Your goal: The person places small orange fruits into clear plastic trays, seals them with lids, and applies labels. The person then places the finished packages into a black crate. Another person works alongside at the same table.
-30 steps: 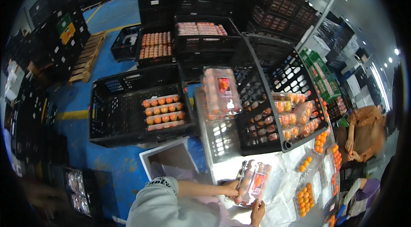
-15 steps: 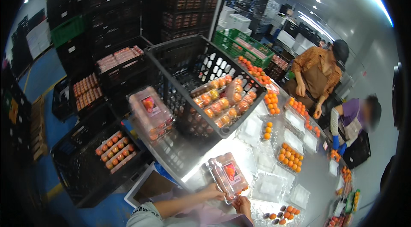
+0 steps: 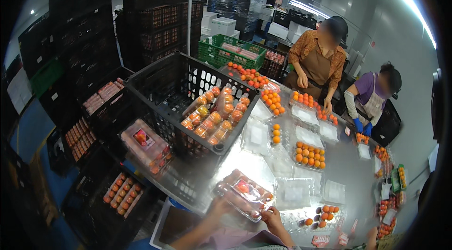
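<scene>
Right hand, fingertips nearly closed, pinched the fruit pack at its four-o'clock corner, left hand blurred at eight, grasp unclear, so slippery plastic risked a drop.

Fruit pack: clear glossy plastic; table: smooth shiny metal; black crate: plastic.

I stand near, but I can read no word and no number. Just left of the person's right fingers, the clear plastic box of round orange fruits carries a rectangular dark-and-pink label with a fruit picture; its letters are too small. Farther left of these fingers, the stacked clear plastic boxes bear a similar rectangular label. To their right, red-and-white paper slips lie on the grey metal table, also unreadable.
</scene>
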Demonstrator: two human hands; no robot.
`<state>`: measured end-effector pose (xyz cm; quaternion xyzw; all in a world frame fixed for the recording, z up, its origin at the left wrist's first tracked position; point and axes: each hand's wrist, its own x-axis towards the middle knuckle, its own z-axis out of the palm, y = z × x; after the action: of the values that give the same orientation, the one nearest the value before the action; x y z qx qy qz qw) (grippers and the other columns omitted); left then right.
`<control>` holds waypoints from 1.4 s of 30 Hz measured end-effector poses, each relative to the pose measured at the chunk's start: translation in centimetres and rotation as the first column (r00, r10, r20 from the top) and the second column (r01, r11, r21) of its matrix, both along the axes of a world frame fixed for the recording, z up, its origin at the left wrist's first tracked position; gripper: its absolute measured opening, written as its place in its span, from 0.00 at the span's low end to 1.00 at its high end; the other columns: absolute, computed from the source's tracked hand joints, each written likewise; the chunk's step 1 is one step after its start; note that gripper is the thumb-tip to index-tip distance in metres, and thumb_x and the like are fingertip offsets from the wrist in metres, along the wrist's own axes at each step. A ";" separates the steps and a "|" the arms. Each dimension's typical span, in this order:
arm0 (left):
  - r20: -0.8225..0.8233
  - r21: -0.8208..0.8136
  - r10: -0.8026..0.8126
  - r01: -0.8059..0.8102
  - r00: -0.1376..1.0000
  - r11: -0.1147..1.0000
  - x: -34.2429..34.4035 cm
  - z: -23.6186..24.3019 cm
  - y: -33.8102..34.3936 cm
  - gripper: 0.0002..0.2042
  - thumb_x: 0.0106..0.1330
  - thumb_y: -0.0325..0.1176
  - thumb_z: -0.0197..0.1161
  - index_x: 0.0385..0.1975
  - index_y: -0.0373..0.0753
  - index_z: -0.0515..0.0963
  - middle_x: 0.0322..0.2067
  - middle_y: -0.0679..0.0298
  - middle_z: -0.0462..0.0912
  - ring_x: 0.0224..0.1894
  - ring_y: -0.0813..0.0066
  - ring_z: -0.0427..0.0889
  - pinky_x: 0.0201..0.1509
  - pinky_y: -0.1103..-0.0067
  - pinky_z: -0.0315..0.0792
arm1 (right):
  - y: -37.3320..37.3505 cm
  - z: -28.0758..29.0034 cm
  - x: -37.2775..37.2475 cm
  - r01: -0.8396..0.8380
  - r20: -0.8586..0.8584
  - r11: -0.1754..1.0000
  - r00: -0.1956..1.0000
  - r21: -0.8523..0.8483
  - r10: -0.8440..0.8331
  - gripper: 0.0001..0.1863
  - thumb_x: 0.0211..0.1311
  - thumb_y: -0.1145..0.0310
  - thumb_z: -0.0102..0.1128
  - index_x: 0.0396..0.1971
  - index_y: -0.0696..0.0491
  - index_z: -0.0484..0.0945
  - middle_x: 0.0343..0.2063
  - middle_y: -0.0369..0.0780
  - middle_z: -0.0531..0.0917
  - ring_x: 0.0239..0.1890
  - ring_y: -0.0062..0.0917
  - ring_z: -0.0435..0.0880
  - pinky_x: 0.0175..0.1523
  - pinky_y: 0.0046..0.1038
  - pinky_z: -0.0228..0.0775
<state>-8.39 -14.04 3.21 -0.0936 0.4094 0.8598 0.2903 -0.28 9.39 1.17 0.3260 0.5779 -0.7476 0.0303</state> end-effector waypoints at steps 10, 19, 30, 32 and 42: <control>-0.035 -0.468 -0.089 0.063 0.995 0.882 -4.6 -7.9 -3.0 0.16 0.65 0.40 0.57 0.42 0.32 0.76 0.27 0.61 0.79 0.22 0.74 0.78 0.23 0.81 0.72 | 4.8 3.8 0.9 -0.263 0.122 0.955 0.961 0.138 0.247 0.17 0.50 0.77 0.62 0.41 0.57 0.71 0.28 0.38 0.80 0.26 0.19 0.76 0.29 0.21 0.66; 0.070 -0.536 -0.422 0.391 0.904 0.748 -5.8 -7.0 -4.3 0.12 0.61 0.37 0.59 0.29 0.32 0.80 0.20 0.63 0.77 0.20 0.76 0.74 0.21 0.80 0.68 | 5.5 4.0 1.7 -0.378 0.113 0.912 0.925 0.158 0.363 0.15 0.51 0.74 0.64 0.39 0.57 0.73 0.25 0.36 0.79 0.26 0.19 0.74 0.32 0.22 0.65; -0.120 -0.640 -0.152 0.041 0.981 0.768 0.0 -1.1 -9.1 0.09 0.60 0.31 0.58 0.20 0.34 0.77 0.17 0.65 0.76 0.18 0.79 0.74 0.21 0.82 0.64 | 2.4 3.1 -0.2 -0.462 0.043 0.884 0.887 0.065 0.460 0.11 0.57 0.71 0.59 0.38 0.58 0.71 0.21 0.35 0.73 0.23 0.18 0.68 0.29 0.20 0.61; -0.103 -0.695 -0.093 -0.005 0.990 0.719 0.6 -1.4 -10.8 0.09 0.59 0.32 0.59 0.22 0.33 0.78 0.18 0.65 0.77 0.20 0.76 0.75 0.25 0.80 0.66 | 0.5 3.2 -1.0 -0.469 0.043 0.883 0.883 0.018 0.467 0.11 0.59 0.69 0.58 0.38 0.58 0.71 0.21 0.35 0.73 0.23 0.18 0.68 0.29 0.20 0.61; -0.507 -0.804 -0.590 -0.591 0.628 0.062 4.5 7.5 -9.4 0.25 0.50 0.34 0.66 0.49 0.36 0.70 0.50 0.50 0.70 0.58 0.54 0.65 0.61 0.59 0.57 | -4.5 0.1 -3.7 -0.562 0.163 0.827 0.814 -0.027 0.558 0.12 0.64 0.64 0.49 0.39 0.57 0.71 0.23 0.33 0.68 0.20 0.15 0.63 0.21 0.17 0.57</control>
<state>-3.92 -23.44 10.68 0.1169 0.9545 0.2651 -0.0707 -3.96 4.91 1.26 0.2023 0.6520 -0.6697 0.2925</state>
